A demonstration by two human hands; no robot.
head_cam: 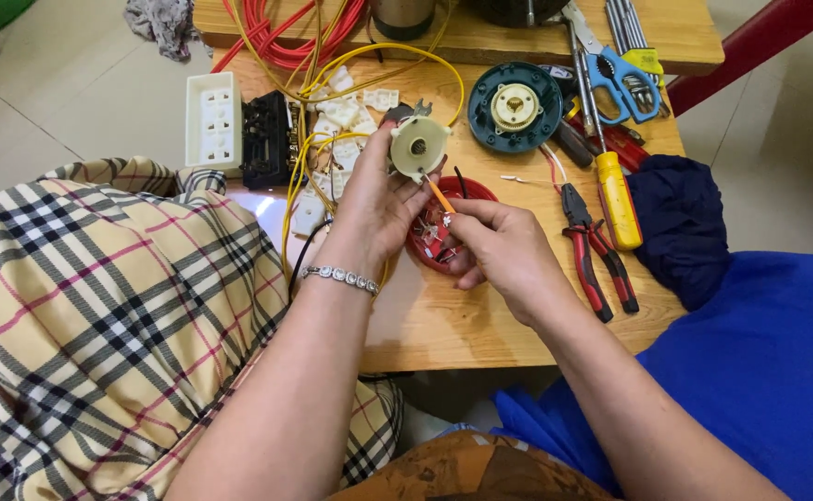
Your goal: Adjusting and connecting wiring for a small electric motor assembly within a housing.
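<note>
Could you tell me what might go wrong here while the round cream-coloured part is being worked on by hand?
The left hand holds the round cream part in the air, with the right hand working a thin orange tool against it; a slip could jab the fingers. Small metal pieces lie in the red dish just beneath, which a wrist could tip. The yellow wires trailing nearby could snag.

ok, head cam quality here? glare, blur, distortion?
Head view: even, soft light with faint shadows; one glare patch on the table left of the left hand; hands and the round cream part sharp; slight wide-angle bending at the edges.
</note>
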